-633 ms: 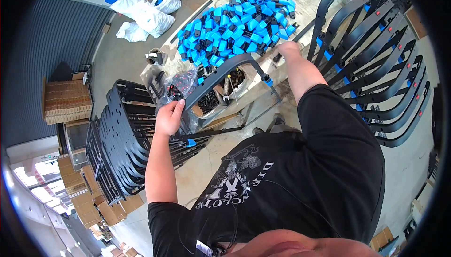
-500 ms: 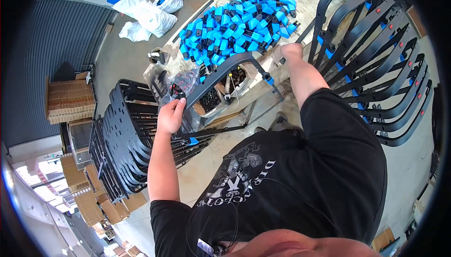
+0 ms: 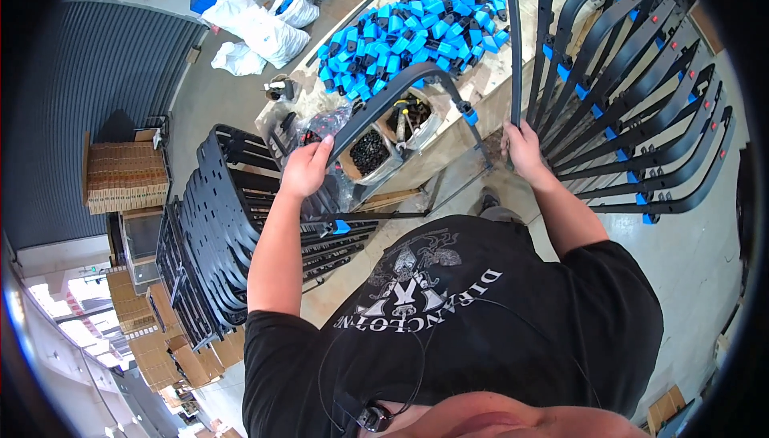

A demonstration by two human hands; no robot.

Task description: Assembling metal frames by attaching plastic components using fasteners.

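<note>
My left hand (image 3: 306,169) is closed round one side of a curved black tubular frame (image 3: 383,98), its thumb lying along the tube. The frame arches in front of me near the table's edge, and a blue clip (image 3: 468,114) sits on its far leg. My right hand (image 3: 524,148) grips the lower end of a long, straight black bar (image 3: 513,38), which points away from me past the table's right side. Beyond the frame, a large heap of blue and black plastic parts (image 3: 416,34) covers much of the tabletop.
The wooden table (image 3: 481,90) bears boxes of small black parts (image 3: 369,154) and tools. Several curved black frames (image 3: 641,110) stand in a row at right. Black panels (image 3: 212,222) are stacked at left. White sacks (image 3: 256,31) and flat cartons (image 3: 124,174) lie farther left.
My right hand has drawn back toward me from the table's edge and now shows the long black bar swung up in it. My left hand keeps hold of the curved frame, nearly still.
</note>
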